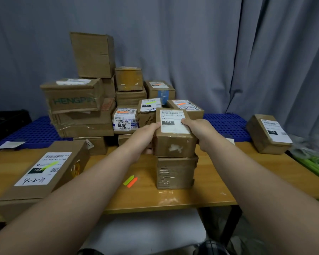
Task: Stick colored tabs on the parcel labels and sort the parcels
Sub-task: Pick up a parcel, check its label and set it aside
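Parcel 122 point(174, 142) is at centre frame, sitting on a lower box point(175, 172). Left hand point(145, 134) grips its left side and right hand point(198, 132) its right side, both thumbs on the top label. Green and orange tabs point(130, 181) lie on the surface point(210, 190), at 8 o'clock of the lower box. Parcel 15H point(44, 172), green-tabbed, is at 8 o'clock. Stacked parcels point(92, 92) are at 11 and parcel 010 point(269, 135) at 3.

The parcel point(174, 142) hides most fingers of the left hand point(144, 134), and small print on its label point(173, 123) blurs.
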A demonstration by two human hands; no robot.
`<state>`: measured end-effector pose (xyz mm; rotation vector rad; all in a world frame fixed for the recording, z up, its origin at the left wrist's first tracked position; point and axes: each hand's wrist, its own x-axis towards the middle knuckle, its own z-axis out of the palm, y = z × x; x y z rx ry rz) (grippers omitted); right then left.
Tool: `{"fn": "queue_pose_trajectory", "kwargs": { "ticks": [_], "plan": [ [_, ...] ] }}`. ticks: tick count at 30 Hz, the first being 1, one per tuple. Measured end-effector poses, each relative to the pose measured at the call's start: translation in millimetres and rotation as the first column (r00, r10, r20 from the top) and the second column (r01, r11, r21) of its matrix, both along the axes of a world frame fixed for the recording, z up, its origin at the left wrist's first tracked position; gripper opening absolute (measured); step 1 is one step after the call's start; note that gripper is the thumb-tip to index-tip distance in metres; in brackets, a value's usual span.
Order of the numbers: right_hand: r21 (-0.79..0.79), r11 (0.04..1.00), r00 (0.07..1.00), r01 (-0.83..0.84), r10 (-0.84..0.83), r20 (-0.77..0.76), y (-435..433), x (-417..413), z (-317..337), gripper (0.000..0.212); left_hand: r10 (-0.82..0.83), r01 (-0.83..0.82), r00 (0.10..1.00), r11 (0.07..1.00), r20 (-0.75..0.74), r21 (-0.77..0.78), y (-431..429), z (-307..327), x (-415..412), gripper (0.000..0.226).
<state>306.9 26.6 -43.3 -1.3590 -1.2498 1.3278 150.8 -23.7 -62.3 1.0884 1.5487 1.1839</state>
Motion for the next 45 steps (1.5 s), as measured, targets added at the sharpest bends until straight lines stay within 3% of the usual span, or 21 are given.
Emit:
{"fn": "queue_pose_trajectory", "kwargs": {
  "ticks": [3,6,9,15,20,23,25,27,29,31,33,37,40,42,45],
  "plan": [
    [0.101,0.995,0.988,0.017,-0.032,0.150,5,-4,-2,0.026,-0.019,0.019,0.998,1.000,-0.058,0.002,1,-5,-5,0.034],
    [0.250,0.968,0.927,0.032,-0.122,0.356,9,-8,0,0.047,-0.007,0.014,0.990,0.999,-0.138,0.048,2,-7,-16,0.047],
    [0.431,0.902,0.850,0.013,-0.237,0.470,1,-15,8,0.040,0.046,-0.027,0.987,0.992,-0.156,0.125,-4,-4,-29,0.042],
    [0.627,0.743,0.856,-0.234,-0.149,0.496,-39,-47,11,0.017,0.094,-0.026,0.903,0.986,-0.420,0.164,-27,-26,-67,0.010],
    [0.693,0.658,0.926,-0.296,0.019,0.378,-79,-71,-18,0.013,0.012,-0.017,0.791,1.000,-0.612,-0.002,-46,-73,-80,0.021],
    [0.684,0.656,0.927,-0.319,0.066,0.370,-96,-75,-43,0.013,-0.077,0.008,0.718,0.995,-0.692,-0.102,-50,-101,-80,0.034],
    [0.614,0.705,0.909,-0.354,0.105,0.404,-98,-81,-63,0.014,-0.113,-0.001,0.631,0.989,-0.767,-0.146,-45,-119,-80,0.043],
    [0.467,0.779,0.855,-0.419,0.166,0.491,-92,-88,-86,0.022,-0.134,-0.035,0.546,0.983,-0.827,-0.183,-40,-130,-78,0.051],
    [0.222,0.841,0.739,-0.494,0.271,0.617,-83,-92,-109,0.036,-0.143,-0.074,0.503,0.975,-0.852,-0.208,-37,-135,-76,0.057],
    [0.051,0.857,0.618,-0.513,0.328,0.715,-78,-91,-129,0.043,-0.134,-0.107,0.538,0.969,-0.832,-0.225,-33,-136,-75,0.060],
    [0.036,0.862,0.571,-0.506,0.303,0.763,-76,-91,-143,0.042,-0.128,-0.126,0.570,0.962,-0.812,-0.241,-27,-135,-76,0.057],
    [0.111,0.872,0.621,-0.477,0.246,0.744,-71,-95,-155,0.043,-0.178,-0.124,0.561,0.947,-0.808,-0.295,-22,-128,-73,0.054],
    [0.167,0.877,0.685,-0.451,0.221,0.694,-68,-96,-161,0.046,-0.060,-0.129,0.675,0.972,-0.735,-0.198,-27,-124,-68,0.045],
    [0.228,0.885,0.764,-0.407,0.193,0.615,-68,-98,-165,0.046,0.037,-0.115,0.818,0.988,-0.574,-0.100,-35,-125,-68,0.038],
    [0.403,0.857,0.875,-0.322,0.107,0.472,-72,-102,-164,0.041,0.115,-0.112,0.984,0.993,-0.133,0.028,-50,-120,-69,0.031]
  ]
}}
